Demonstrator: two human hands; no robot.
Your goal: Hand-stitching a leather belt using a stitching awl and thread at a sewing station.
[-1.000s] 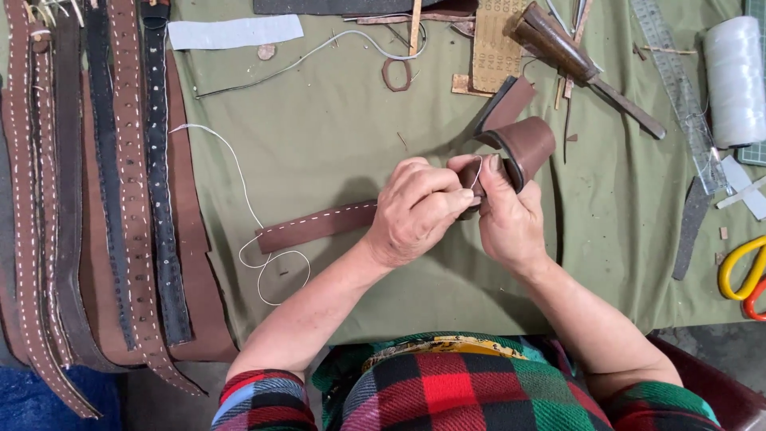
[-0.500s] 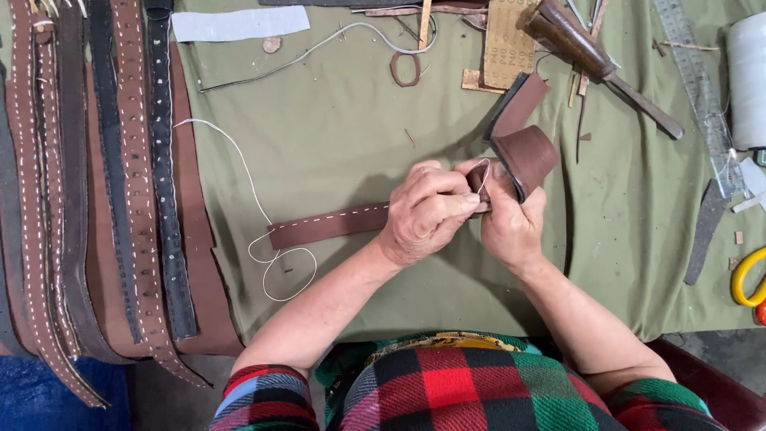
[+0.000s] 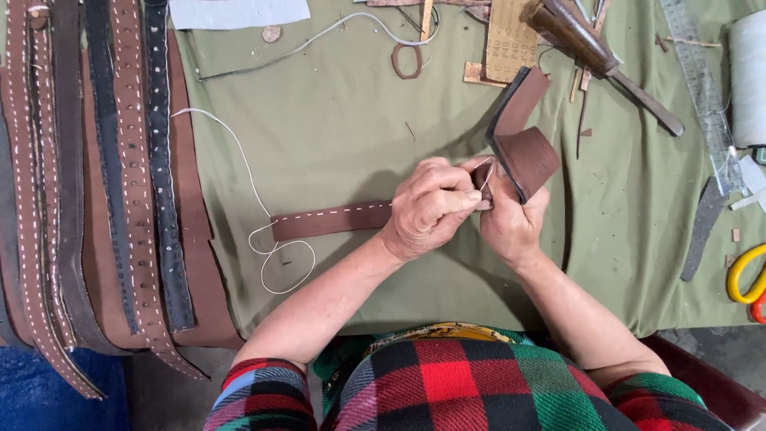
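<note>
We have both hands closed together on the brown leather strap (image 3: 331, 219) at the middle of the desk (image 3: 359, 104): our left hand (image 3: 431, 209) is pinched tight over the strap near its folded end, and our right hand (image 3: 511, 219) grips the same spot from the 3 o'clock side, its fingers narrow around the leather. Since a second ago the folded flap (image 3: 527, 140) that stands up at 1 o'clock from our hands has kept its tilt, and the hands have barely shifted, so we judge the work to be a slow stitch or pull at one point, not a move along the strap. The strap's stitched tail runs flat toward 9 o'clock, and the white thread (image 3: 267, 231) loops off its end toward 7 o'clock, still slack. A row of finished belts (image 3: 104, 175) lies at far 9 o'clock, a hammer (image 3: 594, 52) at 1 o'clock, and yellow-handled scissors (image 3: 746, 271) at 3 o'clock.
</note>
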